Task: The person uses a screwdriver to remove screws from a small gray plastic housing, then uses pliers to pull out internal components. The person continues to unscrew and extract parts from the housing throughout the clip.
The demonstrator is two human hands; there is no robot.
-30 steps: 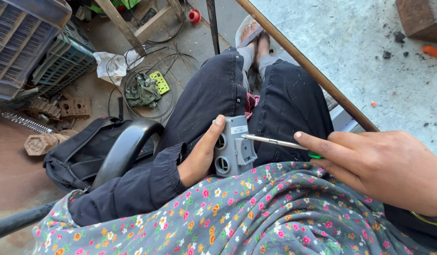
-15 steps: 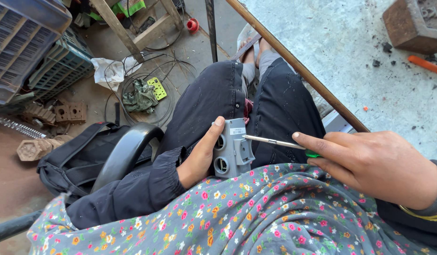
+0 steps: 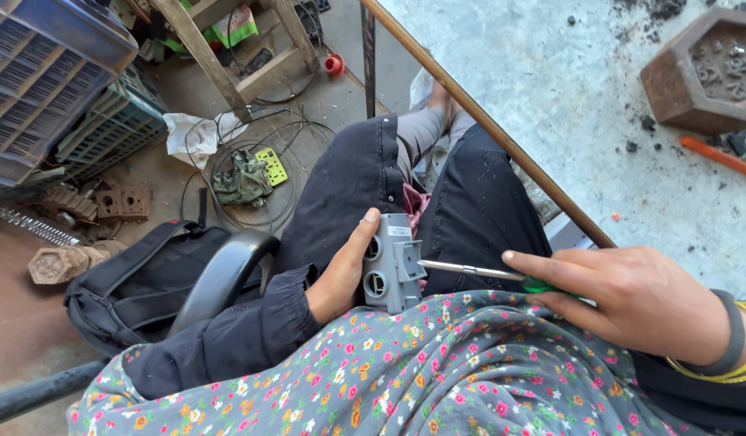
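Observation:
My left hand (image 3: 343, 274) grips a small grey electrical box (image 3: 393, 262) with round holes in its side, holding it upright on my lap. My right hand (image 3: 623, 295) holds a screwdriver (image 3: 478, 272) with a green handle and a thin metal shaft. The shaft's tip touches the right side of the grey box. I sit with dark trousers (image 3: 478, 202) and a floral cloth (image 3: 437, 371) over my lap.
A grey table top (image 3: 599, 113) with a wooden edge strip lies to the right, with a hexagonal brick mould (image 3: 700, 73) on it. On the floor at left are a black backpack (image 3: 139, 282), plastic crates (image 3: 50, 89), coiled wire (image 3: 244, 173) and a chair armrest (image 3: 223, 278).
The view has shifted slightly. Both hands keep their hold, and the screwdriver tip stays at the grey box.

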